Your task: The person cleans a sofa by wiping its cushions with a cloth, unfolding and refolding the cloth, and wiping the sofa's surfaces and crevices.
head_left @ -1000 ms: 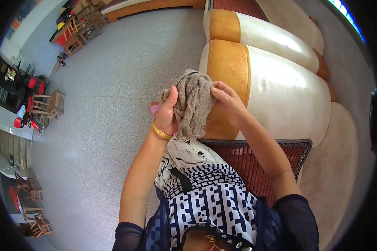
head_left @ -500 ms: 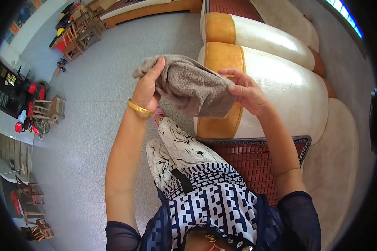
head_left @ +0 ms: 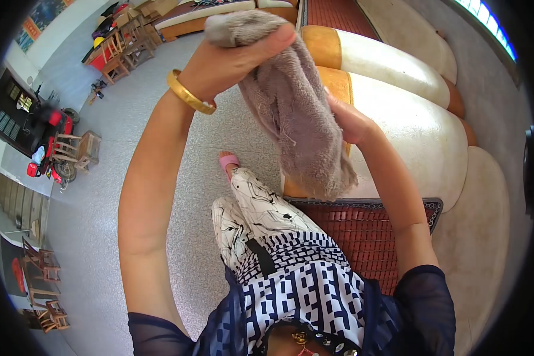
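Observation:
A soft grey-brown towel [head_left: 296,113], bunched in folds, hangs between my two hands in front of me. My left hand [head_left: 237,62], with a gold bangle at the wrist, grips its upper end, the thumb pressed across the cloth. On the other side my right hand [head_left: 350,118] holds the towel's edge; the thumb shows, while most of its fingers are hidden behind the cloth. The lower end of the towel droops freely in front of the sofa arm.
Close on the right is a sofa with a rounded white and tan arm [head_left: 397,118] and a red-brown woven seat mat [head_left: 368,237]. Wooden chairs [head_left: 77,148] and a red motorbike [head_left: 59,133] stand at the left. A wooden bench seat [head_left: 202,18] is at the back.
My left hand has risen and come nearer, turning the towel from a sideways spread to a steep downward hang. My right hand has shifted slightly and closed further round its edge.

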Available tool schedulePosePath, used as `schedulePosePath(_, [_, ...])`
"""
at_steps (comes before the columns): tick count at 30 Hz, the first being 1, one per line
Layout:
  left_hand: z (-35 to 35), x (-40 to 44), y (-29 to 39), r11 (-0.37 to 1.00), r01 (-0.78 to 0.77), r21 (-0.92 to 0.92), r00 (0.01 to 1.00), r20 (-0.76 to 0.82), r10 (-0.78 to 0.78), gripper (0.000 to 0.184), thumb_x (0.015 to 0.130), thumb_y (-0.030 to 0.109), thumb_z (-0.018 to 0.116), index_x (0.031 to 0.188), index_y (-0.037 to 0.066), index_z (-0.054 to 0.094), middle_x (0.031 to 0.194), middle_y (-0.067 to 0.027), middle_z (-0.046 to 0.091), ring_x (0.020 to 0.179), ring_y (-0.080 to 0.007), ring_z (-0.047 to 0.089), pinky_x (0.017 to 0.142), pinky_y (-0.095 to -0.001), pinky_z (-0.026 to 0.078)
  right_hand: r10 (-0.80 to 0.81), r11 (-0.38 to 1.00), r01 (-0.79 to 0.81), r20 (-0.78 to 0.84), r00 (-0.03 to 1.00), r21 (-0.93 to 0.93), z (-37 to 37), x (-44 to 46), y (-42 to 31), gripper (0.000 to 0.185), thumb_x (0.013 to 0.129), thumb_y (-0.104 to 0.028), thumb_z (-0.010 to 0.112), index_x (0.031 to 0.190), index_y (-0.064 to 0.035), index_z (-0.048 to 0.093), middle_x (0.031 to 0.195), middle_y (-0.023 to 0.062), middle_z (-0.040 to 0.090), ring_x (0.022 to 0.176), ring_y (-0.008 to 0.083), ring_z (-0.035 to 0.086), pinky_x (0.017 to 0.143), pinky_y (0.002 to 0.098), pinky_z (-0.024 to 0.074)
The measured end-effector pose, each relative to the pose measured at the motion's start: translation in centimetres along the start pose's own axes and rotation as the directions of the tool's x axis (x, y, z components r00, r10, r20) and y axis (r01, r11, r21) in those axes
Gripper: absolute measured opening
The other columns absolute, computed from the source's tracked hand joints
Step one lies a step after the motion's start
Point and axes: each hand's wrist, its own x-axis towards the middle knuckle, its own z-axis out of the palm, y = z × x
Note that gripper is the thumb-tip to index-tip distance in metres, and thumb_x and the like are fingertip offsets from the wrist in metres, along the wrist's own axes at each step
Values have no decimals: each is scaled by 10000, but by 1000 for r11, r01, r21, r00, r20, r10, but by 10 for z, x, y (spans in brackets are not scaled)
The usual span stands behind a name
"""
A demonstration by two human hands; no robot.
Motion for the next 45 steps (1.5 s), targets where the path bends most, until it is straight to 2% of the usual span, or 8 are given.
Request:
schedulePosePath(4, [-1,12,4,935,-103,338,995,23,101,374,818,391,722,966,50,684,872,15,661,781,-65,591,687,-231,483,-232,903,-81,639,733,421,-12,20,-2,630,940,-518,466,1287,7,498,1235,93,582,1102,150,560,1004,316,396])
schedulePosePath(6, [-7,17,4,853,-172,493,985,106,137,364,798,383,742,936,49,695,830,12,659,761,-60,581,694,-229,481,-133,965,224,484,865,-137,-11,22,-2,598,894,-419,612,1298,4,486,1242,71,573,1106,130,540,996,300,394])
schedulePosePath(19, [-70,28,-26,878,68,475,981,128,-145,422,804,500,686,765,80,674,712,50,587,695,-19,518,644,-209,427,240,924,7,595,767,-382,-16,7,-20,644,823,-352,711,1296,24,489,1175,80,590,1068,157,536,956,293,413])
schedulePosePath(26, [-86,46,-68,976,197,94,954,-246,-169,400,820,421,699,960,45,694,852,-7,682,743,-58,606,703,-213,473,-111,986,86,179,978,141,-96,17,-34,335,823,-125,700,1143,-88,606,1104,48,644,960,122,622,894,312,493])
schedulePosePath(31, [-48,98,-64,961,-41,-273,913,-402,-75,210,878,218,676,959,25,676,815,-11,660,707,-95,584,652,-243,477,-362,867,279,-138,922,-412,-122,25,-137,244,839,-149,672,1074,-125,612,937,-48,619,841,62,583,735,237,506])
schedulePosePath(38, [-8,109,-106,871,-101,-481,968,-248,-24,209,892,245,652,1004,69,664,947,21,661,857,-74,576,809,-217,434,-487,762,323,-167,857,-562,-93,-48,-189,127,819,-109,668,905,-41,604,752,38,614,564,105,590,384,210,460])
schedulePosePath(40, [22,69,-121,917,57,-394,961,-227,-157,173,886,215,643,976,68,663,912,13,649,867,-82,564,858,-274,443,-245,571,-112,-299,922,-813,-96,-69,-161,250,828,-105,665,1075,-104,633,910,-52,611,809,46,558,691,228,485])
schedulePosePath(45, [76,-41,-173,927,357,-112,931,124,-343,153,887,164,635,981,55,687,931,-13,674,899,-106,599,850,-291,472,112,432,94,157,981,-897,-133,-99,-36,284,753,-142,723,998,-17,651,745,68,635,703,136,581,671,305,473])
